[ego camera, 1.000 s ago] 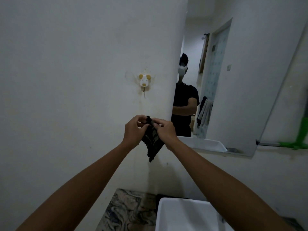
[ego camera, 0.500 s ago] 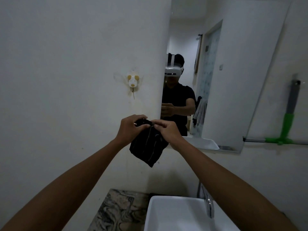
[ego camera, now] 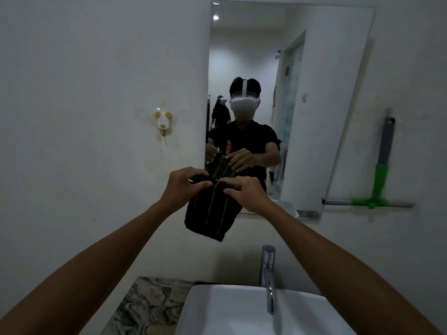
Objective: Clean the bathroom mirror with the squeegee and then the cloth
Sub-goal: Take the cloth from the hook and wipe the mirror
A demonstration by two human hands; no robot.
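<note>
A dark cloth (ego camera: pixel 211 211) with thin pale stripes hangs in front of me, held by its top edge. My left hand (ego camera: pixel 182 186) pinches the left corner and my right hand (ego camera: pixel 249 193) pinches the right part of that edge. Behind them the bathroom mirror (ego camera: pixel 326 93) hangs on the wall and reflects me holding the cloth. The squeegee (ego camera: pixel 381 175), with a grey handle, green neck and long blade, hangs on the wall to the right of the mirror, away from both hands.
A white basin (ego camera: pixel 242 313) with a chrome tap (ego camera: pixel 268 276) sits below my arms. A marbled counter (ego camera: pixel 145 305) lies to its left. A small mouse-shaped wall hook (ego camera: pixel 163 122) is stuck on the wall left of the mirror.
My view has swung right, bringing the whole mirror, the tap and the squeegee into sight. The cloth has spread out flatter between my hands, which stay on its top edge.
</note>
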